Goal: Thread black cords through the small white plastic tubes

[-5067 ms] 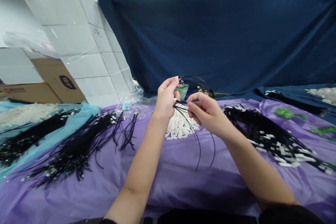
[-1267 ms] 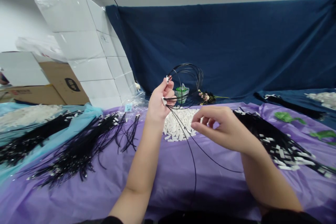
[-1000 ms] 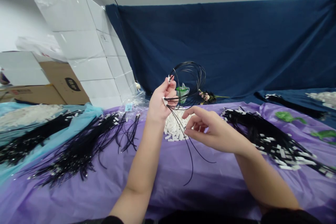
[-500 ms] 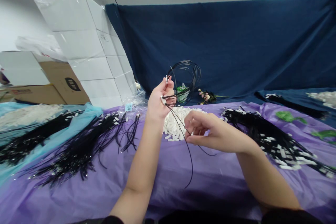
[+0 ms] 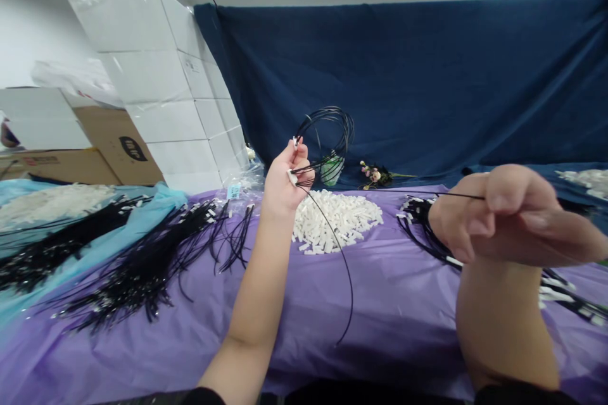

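Observation:
My left hand (image 5: 287, 178) is raised in the middle, its fingers closed on a looped bundle of thin black wires (image 5: 349, 130) with white connectors at the ends. One loose wire (image 5: 346, 259) hangs from it in a curve over the purple cloth. Off to the right and nearer the camera, my right hand (image 5: 508, 215) pinches the end of a single black wire (image 5: 441, 193), stretched nearly level from the bundle. Behind and below the bundle lies a pile of white connectors (image 5: 332, 221).
Purple cloth (image 5: 380, 316) covers the table. Black wires (image 5: 142, 259) lie at left, and more wires (image 5: 418, 224) lie partly behind my right hand. White boxes (image 5: 147, 76) stand at back left, beside a blue curtain (image 5: 403, 76). Artificial flowers (image 5: 375, 174) lie at the back.
My right hand has moved far right and closer to the camera, drawing one wire out straight. My left hand has stayed almost in place, still holding the bundle. More of the white pile shows.

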A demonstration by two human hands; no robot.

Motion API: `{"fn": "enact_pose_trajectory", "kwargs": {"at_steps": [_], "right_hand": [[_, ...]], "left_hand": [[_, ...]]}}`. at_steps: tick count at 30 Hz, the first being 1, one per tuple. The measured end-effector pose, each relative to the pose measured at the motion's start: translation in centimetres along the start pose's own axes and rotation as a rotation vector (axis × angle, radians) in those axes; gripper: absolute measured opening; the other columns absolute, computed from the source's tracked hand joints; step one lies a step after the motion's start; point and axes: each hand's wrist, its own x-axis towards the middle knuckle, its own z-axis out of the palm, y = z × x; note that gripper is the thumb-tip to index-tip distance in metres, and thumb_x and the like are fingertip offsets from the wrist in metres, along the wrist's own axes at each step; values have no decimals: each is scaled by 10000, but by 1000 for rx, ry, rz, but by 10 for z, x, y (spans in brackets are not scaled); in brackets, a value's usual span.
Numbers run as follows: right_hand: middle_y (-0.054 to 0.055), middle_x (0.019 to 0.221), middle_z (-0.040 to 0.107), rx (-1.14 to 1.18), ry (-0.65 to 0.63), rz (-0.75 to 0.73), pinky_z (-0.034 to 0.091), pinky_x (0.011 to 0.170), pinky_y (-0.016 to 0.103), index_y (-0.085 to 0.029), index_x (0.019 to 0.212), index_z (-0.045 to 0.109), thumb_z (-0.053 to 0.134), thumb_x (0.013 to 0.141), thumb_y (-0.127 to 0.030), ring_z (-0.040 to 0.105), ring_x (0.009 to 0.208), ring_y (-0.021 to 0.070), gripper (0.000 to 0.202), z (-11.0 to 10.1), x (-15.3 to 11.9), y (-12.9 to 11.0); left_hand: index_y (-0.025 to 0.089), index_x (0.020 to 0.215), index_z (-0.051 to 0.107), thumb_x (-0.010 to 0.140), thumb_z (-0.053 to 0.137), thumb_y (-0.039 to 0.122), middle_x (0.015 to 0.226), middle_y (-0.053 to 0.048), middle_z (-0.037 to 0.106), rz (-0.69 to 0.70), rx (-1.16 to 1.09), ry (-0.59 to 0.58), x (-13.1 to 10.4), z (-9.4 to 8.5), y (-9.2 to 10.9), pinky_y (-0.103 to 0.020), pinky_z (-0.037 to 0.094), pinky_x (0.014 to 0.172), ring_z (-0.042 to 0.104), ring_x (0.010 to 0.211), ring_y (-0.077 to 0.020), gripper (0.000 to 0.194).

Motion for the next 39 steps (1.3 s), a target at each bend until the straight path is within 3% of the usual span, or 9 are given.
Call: {"fn": "enact_pose_trajectory", "kwargs": {"at_steps": [3,6,9,12,15,19,23,27,39], "right_hand": [[-36,582,557,-71,94,-87,414,311,245,-285,920,617,572,915,-370,477,298,103,97,7,2,3],[-60,534,383,-109,235,-200,331,276,228,-279,820,606,532,953,-344,358,274,68,165,17,8,6],[-22,652,354,-203,313,-258,397,342,237,-259,721,592,580,928,-363,449,437,94,232,24,12,6],[0,681,420,-252,287,-283,554,522,315,-253,698,614,588,920,-410,574,601,150,273,28,10,5],[-28,590,489,-249,170,-255,508,440,269,-257,913,712,576,940,-293,514,460,109,144,32,5,10],[-19,646,628,-690,189,-211,440,470,247,-237,984,722,673,824,-112,557,524,107,209,39,9,23],[-22,607,606,-995,331,-207,383,474,249,-217,839,703,667,814,-135,494,502,94,93,40,19,37],[-24,580,559,-1048,396,-240,351,471,240,-198,783,687,660,808,-130,440,494,83,78,38,21,44],[-40,555,500,-1064,363,-224,341,486,226,-174,786,697,643,819,-121,415,500,74,83,38,22,46]], "left_hand": [[122,853,603,965,492,234,631,15,569,42,10,33,2,-1,-2,-115,243,323,330,342,19,194],[130,846,586,955,512,246,625,38,547,74,29,47,1,1,-7,-127,223,325,288,333,24,176],[151,888,601,914,582,273,659,48,560,190,162,88,0,6,-16,-157,206,323,288,323,22,126],[180,920,643,862,653,310,752,28,605,374,377,74,-2,8,-26,-191,223,334,358,340,11,143],[203,900,669,850,668,349,754,27,605,483,530,-2,-6,11,-34,-209,230,348,380,354,2,154],[203,904,698,847,668,331,718,19,621,455,598,-138,-15,16,-41,-216,213,353,367,342,-1,143],[196,908,717,854,649,318,673,14,619,396,609,-209,-19,18,-45,-213,223,363,382,357,-7,150],[198,921,725,855,647,332,601,28,580,374,617,-245,-19,17,-48,-202,248,373,403,385,-22,168],[206,925,743,856,650,317,598,19,612,414,647,-275,-22,17,-49,-193,240,345,379,345,-15,160]]}}
